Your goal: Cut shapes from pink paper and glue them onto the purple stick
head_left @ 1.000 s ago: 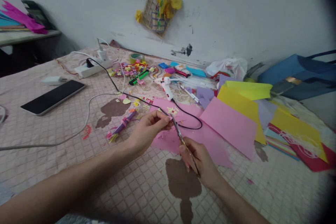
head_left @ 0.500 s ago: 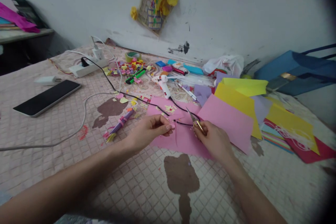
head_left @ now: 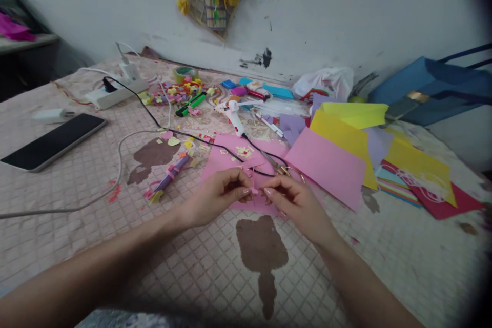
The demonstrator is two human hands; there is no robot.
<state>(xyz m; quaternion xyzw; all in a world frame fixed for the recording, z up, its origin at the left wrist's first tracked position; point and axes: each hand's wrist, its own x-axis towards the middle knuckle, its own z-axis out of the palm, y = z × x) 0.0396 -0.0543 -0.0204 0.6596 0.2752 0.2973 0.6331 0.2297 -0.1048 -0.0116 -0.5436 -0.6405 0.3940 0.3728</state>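
My left hand [head_left: 226, 192] is closed in a pinch on a small pink paper piece [head_left: 254, 191]. From the other side, my right hand [head_left: 294, 200] has its thumb and fingers pinched together at the right end of that piece; the exact contact is too small to see. Scissors with gold handles [head_left: 283, 169] lie just beyond my right hand, blades pointing away to the left. Beneath both hands is a pink paper sheet [head_left: 215, 156], with a pink strip and small pale yellow cutouts [head_left: 243, 151] on it.
A white glue gun [head_left: 234, 119] stands behind the sheet, its black cord crossing the paper. Coloured sheets [head_left: 326, 164] lie to the right. At left are a rolled purple paper piece [head_left: 171, 177], a phone [head_left: 54, 141] and a power strip [head_left: 115, 93]. A blue bag [head_left: 430, 92] stands far right.
My right hand has let go of the scissors, which now lie on the table, and has moved left to the small pink piece. The view has shifted slightly.
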